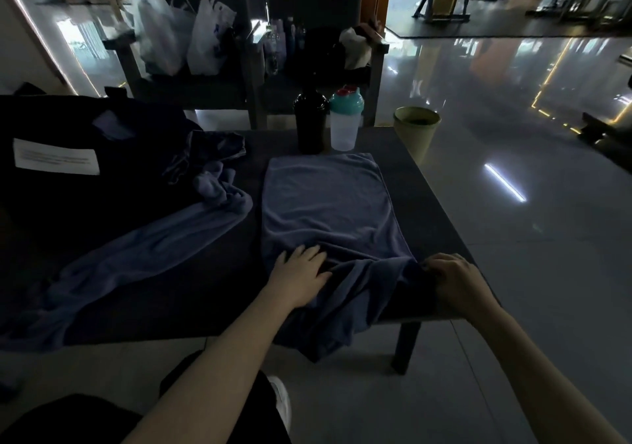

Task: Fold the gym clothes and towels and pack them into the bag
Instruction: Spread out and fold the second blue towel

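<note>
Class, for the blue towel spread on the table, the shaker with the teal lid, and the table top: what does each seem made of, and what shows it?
The blue towel: soft cloth, likely microfibre or terry; matte, rumpling in folds. The shaker: translucent plastic, probably; frosted body, teal lid. The table top: dark, matte, hard; material unclear in this light.

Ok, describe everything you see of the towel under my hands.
The blue-grey towel looks like soft terry. Its far part lies flat on the dark table, close to two shaker bottles. Its near end is bunched and hangs over the front edge. The left hand rests flat on it; the right hand grips its near right corner.
</note>
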A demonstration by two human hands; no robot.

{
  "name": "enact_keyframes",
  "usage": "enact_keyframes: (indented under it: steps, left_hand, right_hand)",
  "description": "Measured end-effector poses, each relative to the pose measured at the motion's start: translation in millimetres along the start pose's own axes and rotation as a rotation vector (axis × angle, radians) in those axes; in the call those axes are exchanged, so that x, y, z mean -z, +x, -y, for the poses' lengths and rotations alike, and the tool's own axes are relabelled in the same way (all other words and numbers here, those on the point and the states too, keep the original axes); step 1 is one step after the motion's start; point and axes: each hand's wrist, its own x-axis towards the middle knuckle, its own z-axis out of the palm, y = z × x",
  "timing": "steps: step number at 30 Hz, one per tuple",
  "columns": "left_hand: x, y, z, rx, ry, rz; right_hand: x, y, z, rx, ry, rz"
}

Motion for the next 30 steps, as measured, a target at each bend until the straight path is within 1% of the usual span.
enact_keyframes:
  steps: [2,4,5,7,8,11,13,15,17,19,21,22,23,24,26,27,30]
  left_hand:
    - [-1.4,-4.1,-8.8,0.012,-0.003,-0.115]
    - [-2.4,-11.0,-20.2,-0.011,-0.028,-0.254]
    - [-3.4,-14.0,-24.1,-0.028,-0.037,-0.263]
    - [-4.8,-19.1,-27.5,-0.04,-0.077,-0.182]
    - [-4.0,-21.1,-27.3,-0.03,-0.119,-0.14]
    - [2.8,-27.6,-24.1,0.001,-0.317,-0.077]
    - [8.5,-33.8,-23.9,0.009,-0.39,-0.005]
    - [12.1,-40.2,-24.3,0.016,-0.418,0.031]
    - [13.6,-46.8,-26.1,0.024,-0.508,-0.038]
    - [16.5,-56.6,-33.4,0.021,-0.694,-0.114]
    - [18.5,-66.7,-43.0,-0.042,-0.849,-0.111]
    - [17.7,-71.3,-49.2,-0.092,-0.875,-0.101]
    - [16.0,-75.3,-55.9,-0.131,-0.872,-0.078]
    - [13.9,-77.4,-62.1,-0.144,-0.808,-0.058]
    - [3.2,-73.4,-70.3,-0.14,-0.623,-0.129]
    - [0.2,-71.5,-74.1,-0.129,-0.583,-0.18]
    - [6.2,-73.0,-83.6,-0.044,-0.681,-0.275]
  right_hand:
    - [5.0,-9.1,10.5,-0.009,-0.045,0.055]
    - [9.4,-15.8,29.2,0.045,-0.002,0.032]
    - [11.2,-19.5,39.1,0.111,-0.004,-0.014]
    - [7.1,-24.8,55.5,0.27,-0.157,-0.112]
    - [3.7,-27.6,62.4,0.305,-0.216,-0.123]
    - [-7.4,-37.0,77.6,0.323,-0.23,-0.159]
    - [-11.0,-42.0,79.9,0.332,-0.158,-0.173]
    - [-7.2,-44.6,81.8,0.279,0.051,-0.15]
    - [1.3,-44.6,84.9,0.118,0.235,-0.113]
    - [12.4,-41.1,86.5,0.021,0.323,-0.176]
    - [26.4,-37.1,88.8,-0.044,0.356,-0.211]
    - [32.2,-34.5,90.0,-0.082,0.374,-0.216]
    - [36.7,-32.6,91.8,-0.113,0.396,-0.218]
    - [39.7,-30.9,93.4,-0.136,0.418,-0.22]
    - [44.2,-29.9,95.0,-0.168,0.487,-0.234]
    - [46.5,-30.8,94.2,-0.176,0.507,-0.24]
    - [51.1,-34.5,84.7,-0.172,0.409,-0.188]
